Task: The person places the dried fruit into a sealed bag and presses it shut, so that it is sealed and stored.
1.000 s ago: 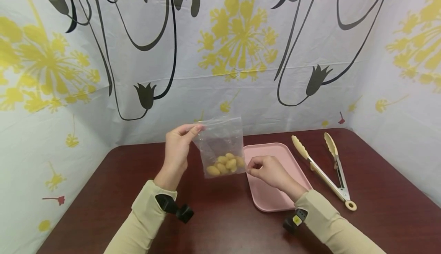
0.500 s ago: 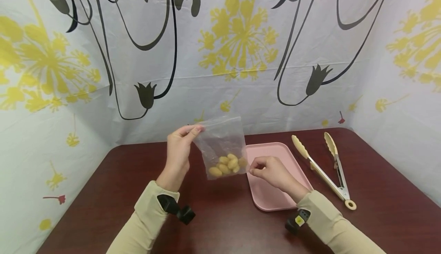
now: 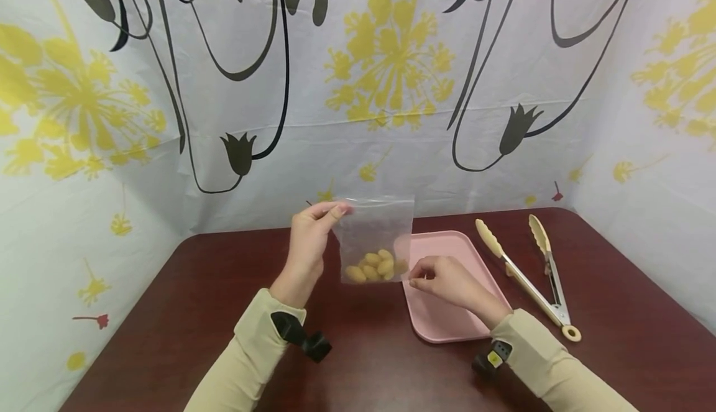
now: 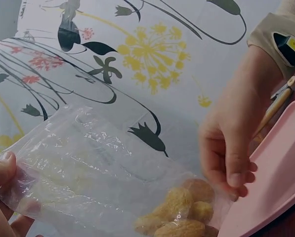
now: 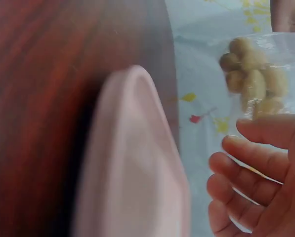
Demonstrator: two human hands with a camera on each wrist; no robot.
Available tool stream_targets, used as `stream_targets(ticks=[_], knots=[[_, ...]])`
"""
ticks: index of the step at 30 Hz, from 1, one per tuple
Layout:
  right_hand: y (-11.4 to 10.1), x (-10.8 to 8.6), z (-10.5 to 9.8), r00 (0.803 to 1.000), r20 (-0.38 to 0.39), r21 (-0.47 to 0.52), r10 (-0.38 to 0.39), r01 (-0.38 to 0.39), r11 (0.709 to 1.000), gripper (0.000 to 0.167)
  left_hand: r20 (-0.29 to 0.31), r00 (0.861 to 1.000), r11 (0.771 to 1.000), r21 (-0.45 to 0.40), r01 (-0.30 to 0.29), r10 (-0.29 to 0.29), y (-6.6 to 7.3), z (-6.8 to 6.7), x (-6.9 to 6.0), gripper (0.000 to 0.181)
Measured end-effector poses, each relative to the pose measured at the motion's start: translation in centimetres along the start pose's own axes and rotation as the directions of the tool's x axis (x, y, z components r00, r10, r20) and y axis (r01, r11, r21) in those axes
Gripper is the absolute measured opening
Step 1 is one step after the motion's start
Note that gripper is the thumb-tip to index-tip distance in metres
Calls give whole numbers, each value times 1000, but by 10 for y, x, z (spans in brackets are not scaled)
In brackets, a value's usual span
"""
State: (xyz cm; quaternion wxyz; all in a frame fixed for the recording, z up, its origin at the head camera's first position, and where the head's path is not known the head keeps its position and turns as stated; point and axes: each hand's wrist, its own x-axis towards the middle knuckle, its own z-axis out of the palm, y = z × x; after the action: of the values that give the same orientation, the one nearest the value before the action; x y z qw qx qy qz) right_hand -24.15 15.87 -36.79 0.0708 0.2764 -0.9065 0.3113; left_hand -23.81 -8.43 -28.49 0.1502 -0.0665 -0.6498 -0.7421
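A clear zip bag (image 3: pixel 376 228) hangs upright in the air over the table, with several yellow-brown oval pieces (image 3: pixel 371 268) gathered at its bottom. They look like nuts in the shell, though the kind is not certain. My left hand (image 3: pixel 309 238) pinches the bag's upper left corner between thumb and fingers. At the lower right corner, my right hand (image 3: pixel 447 281) pinches the plastic with thumb and index finger, the other fingers loosely bent. The right wrist view shows this right hand (image 5: pixel 266 173) just below the pieces (image 5: pixel 256 79). Whether the zip is sealed cannot be made out.
A pink tray (image 3: pixel 442 325) lies behind and beneath the right hand. To its right, metal tongs (image 3: pixel 528 288) with cream tips lie spread on the dark red table (image 3: pixel 358 362). A white patterned cloth (image 3: pixel 313 89) hangs along the back and sides.
Both hands have shifted a little to the right together with the bag. The bag, tilted before, now hangs nearly straight. Tray and tongs have stayed put.
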Motion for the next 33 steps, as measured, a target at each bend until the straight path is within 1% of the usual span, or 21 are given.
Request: stream_targets(ticks=[1,3,4,7,10,14,19,21,24,30,33], knots=[[-1,1,-3,1000,-6,-24,-6,6,1000,3,0,1000,1000,3,-3,3,-1,0,0,19],[-4,5,-11,998,-47,-85,-29,25,996,5,0,1000,1000,19,-7,7,-2,1,-1,19],[-7,8,-16,998,-66,-97,-25,19,995,7,-1,1000,1000,27,-7,7,-3,1,-1,19],[-18,16,-32,994,-110,-76,-1,-7,997,11,-5,1000,999,55,-1,1,-6,1,-2,19],[-31,23,-45,991,-129,-17,35,-37,999,12,-8,1000,997,75,8,-8,-11,0,-3,19],[-46,30,-55,985,-171,-9,34,-36,999,10,-1,1000,996,92,17,-17,-18,-1,-5,19],[-54,34,-55,979,-204,-7,27,-29,1000,4,10,999,993,111,34,-35,-25,-2,-8,19],[-55,35,-53,977,-211,-17,20,-24,1000,5,8,999,991,125,49,-50,-27,-4,-9,20],[-55,36,-51,976,-220,-40,2,-11,999,7,20,997,985,158,67,-71,-30,-8,-12,20],[-54,40,-49,976,-215,-56,-22,10,998,7,79,992,974,212,78,-97,-38,-21,-12,19],[-55,42,-47,978,-208,-52,-27,17,998,7,129,986,965,254,68,-103,-42,-28,-13,21]])
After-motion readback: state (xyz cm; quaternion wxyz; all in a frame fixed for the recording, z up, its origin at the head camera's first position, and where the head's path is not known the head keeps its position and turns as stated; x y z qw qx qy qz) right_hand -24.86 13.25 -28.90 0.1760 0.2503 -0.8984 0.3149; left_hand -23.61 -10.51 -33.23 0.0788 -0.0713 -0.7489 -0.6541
